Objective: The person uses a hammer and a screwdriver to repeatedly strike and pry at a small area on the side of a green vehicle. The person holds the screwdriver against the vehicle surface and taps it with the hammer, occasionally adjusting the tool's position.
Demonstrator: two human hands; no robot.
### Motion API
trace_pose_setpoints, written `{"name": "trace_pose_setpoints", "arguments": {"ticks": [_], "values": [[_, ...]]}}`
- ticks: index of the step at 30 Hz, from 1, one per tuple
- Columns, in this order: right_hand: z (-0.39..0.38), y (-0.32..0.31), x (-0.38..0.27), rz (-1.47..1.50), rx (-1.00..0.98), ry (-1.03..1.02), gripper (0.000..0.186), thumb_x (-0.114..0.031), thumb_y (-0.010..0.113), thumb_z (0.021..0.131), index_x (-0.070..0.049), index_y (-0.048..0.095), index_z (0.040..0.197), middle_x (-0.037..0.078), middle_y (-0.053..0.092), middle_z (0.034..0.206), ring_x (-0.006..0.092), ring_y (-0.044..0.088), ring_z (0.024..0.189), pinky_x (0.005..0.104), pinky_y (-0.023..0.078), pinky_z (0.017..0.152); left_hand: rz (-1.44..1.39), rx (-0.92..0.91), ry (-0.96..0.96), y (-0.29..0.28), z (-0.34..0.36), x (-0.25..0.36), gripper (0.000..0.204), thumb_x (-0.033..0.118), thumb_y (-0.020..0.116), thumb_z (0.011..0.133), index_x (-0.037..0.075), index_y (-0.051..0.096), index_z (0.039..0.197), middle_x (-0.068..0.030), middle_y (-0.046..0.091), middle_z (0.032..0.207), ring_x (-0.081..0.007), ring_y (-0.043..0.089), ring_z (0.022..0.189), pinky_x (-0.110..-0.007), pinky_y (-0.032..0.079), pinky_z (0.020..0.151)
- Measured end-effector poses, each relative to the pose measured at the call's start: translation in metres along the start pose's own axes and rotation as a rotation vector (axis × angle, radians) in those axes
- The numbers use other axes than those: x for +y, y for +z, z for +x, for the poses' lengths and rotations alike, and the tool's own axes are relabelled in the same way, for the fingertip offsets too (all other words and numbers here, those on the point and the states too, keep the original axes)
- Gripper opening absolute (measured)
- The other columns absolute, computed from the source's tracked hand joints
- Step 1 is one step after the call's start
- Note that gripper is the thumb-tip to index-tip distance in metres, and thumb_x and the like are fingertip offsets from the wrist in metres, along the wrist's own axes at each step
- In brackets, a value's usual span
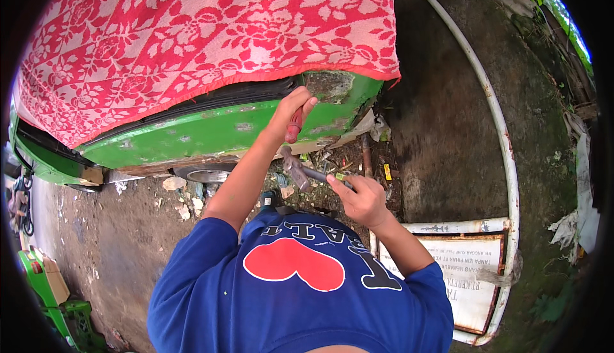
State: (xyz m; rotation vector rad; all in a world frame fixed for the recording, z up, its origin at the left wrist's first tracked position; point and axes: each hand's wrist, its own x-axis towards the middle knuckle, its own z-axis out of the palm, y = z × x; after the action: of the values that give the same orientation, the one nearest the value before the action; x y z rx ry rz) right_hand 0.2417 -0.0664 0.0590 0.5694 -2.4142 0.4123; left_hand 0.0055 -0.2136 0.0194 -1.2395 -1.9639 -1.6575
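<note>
My left hand (pixel 295 111) is closed round a red-handled tool (pixel 293 130), its butt end pointing back toward me; the working tip is hidden by the hand. That hand is up against the green car body (pixel 192 134), beside a scraped, rusty patch (pixel 331 87). In my right hand (pixel 364 202) is a hammer (pixel 295 170), gripped by its dark handle. The hammer head hangs just below the red butt, apart from it. A red and pink floral blanket (pixel 211 33) covers the upper part of the car.
A car wheel (pixel 211 175) and scattered litter (pixel 185 206) lie under the car's edge. To the right, a bent white pipe frame (pixel 505 135) with a rusty white sign (pixel 473 270) rests on the ground. Green parts (pixel 64 308) stand at lower left.
</note>
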Motion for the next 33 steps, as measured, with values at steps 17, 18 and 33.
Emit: {"name": "trace_pose_setpoints", "arguments": {"ticks": [17,18,33], "values": [[-0.006,-0.005,-0.002,0.126,0.044,0.201,0.028,-0.013,0.076,0.079,-0.003,0.07,0.104,0.01,0.068,0.081,0.0279,0.064,0.067,0.035,0.049,0.061,0.074,0.009,0.05,0.008,0.0,0.002,0.022,0.01,0.059,0.099,-0.002,0.05,0.084,-0.0118,0.042,0.074,-0.0261,0.043,0.067,-0.035,0.04,0.065],[-0.007,-0.005,-0.003,0.184,0.038,0.244,0.029,-0.014,0.076,0.079,-0.004,0.07,0.105,0.01,0.067,0.081,0.0282,0.064,0.067,0.0345,0.049,0.061,0.071,0.012,0.041,0.006,0.002,0.002,0.022,0.011,0.059,0.099,-0.002,0.05,0.084,-0.0118,0.042,0.074,-0.026,0.043,0.068,-0.035,0.04,0.065],[-0.055,-0.014,0.056,1.785,0.583,1.111,0.073,-0.006,0.056,0.087,-0.026,0.031,0.154,0.007,0.053,0.091,0.0177,0.057,0.07,0.0311,0.054,0.05,0.065,0.006,-0.019,0.01,0.001,0.009,0.023,0.004,0.064,0.095,0.0,0.047,0.08,-0.0109,0.04,0.073,-0.0266,0.041,0.066,-0.034,0.039,0.061]]}}
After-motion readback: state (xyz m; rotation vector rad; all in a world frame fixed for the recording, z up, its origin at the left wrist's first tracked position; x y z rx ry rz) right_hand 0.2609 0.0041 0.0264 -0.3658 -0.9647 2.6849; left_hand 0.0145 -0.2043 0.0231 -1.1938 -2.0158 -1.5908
